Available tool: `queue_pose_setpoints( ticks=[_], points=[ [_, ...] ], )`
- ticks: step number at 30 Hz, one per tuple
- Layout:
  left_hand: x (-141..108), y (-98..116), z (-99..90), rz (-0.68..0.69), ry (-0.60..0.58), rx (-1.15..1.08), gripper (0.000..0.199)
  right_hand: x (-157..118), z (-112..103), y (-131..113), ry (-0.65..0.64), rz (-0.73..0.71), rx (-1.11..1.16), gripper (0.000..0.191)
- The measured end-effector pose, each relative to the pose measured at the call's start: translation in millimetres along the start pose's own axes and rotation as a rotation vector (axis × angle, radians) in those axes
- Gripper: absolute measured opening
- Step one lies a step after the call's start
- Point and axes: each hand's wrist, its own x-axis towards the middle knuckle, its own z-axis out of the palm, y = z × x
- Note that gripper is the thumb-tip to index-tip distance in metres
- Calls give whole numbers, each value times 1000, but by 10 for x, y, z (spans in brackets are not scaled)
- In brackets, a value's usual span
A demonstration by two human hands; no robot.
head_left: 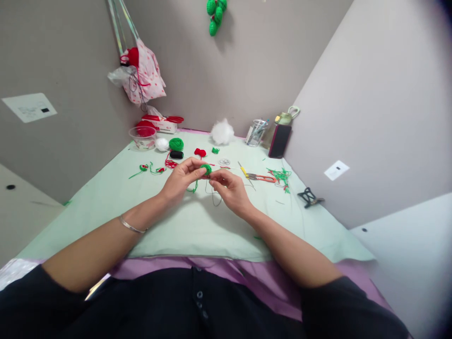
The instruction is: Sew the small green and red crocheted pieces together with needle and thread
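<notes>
My left hand point(181, 178) pinches a small green crocheted piece point(206, 168) between thumb and fingers, held above the table. Close against its right side, the fingers of my right hand point(231, 190) are pressed together; whatever they grip is too small to make out. Dark thread point(216, 203) hangs in a loop below the two hands and trails right. A green yarn tail point(193, 189) dangles under my left hand. Beyond the hands lie a red crocheted bow point(200, 152) and a small green piece point(215, 150).
Orange-handled thread snips point(263, 178), a yellow-handled crochet hook point(243, 170) and green yarn scraps point(280, 176) lie to the right. Behind are white stuffing point(223, 132), a green yarn ball point(176, 144), a black thread spool point(176, 155) and a propped phone point(280, 141).
</notes>
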Motion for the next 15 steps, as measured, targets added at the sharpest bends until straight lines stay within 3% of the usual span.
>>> queue_pose_setpoints(
  ticks=[15],
  points=[
    [-14, -36, 19, -6, -29, 104, 31, 70, -24, -66, 40, 241, 343, 26]
  ],
)
